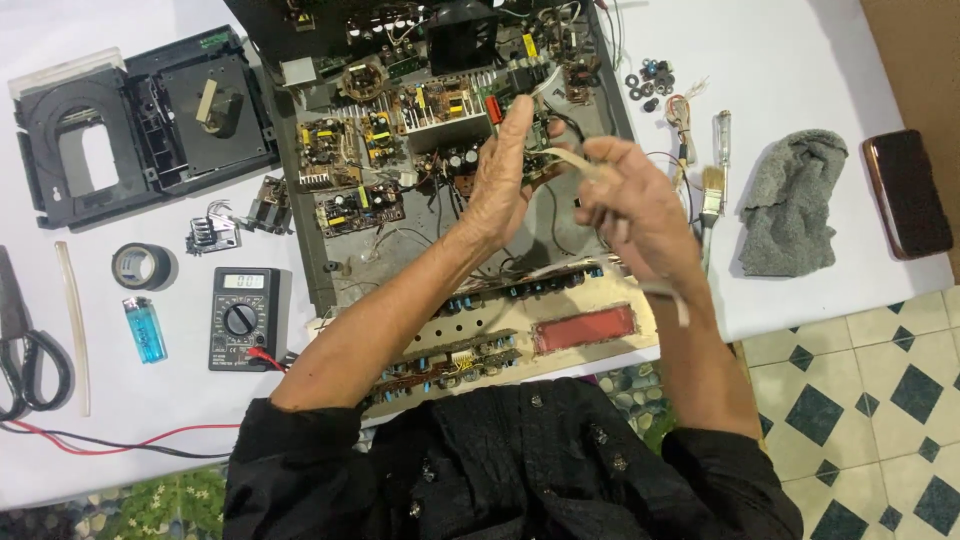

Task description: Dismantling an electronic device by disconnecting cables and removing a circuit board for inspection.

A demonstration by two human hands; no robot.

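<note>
Multimeter (243, 318), blue lighter (146, 329), tape roll (141, 265), grey rag (794, 203), phone (908, 193).
</note>
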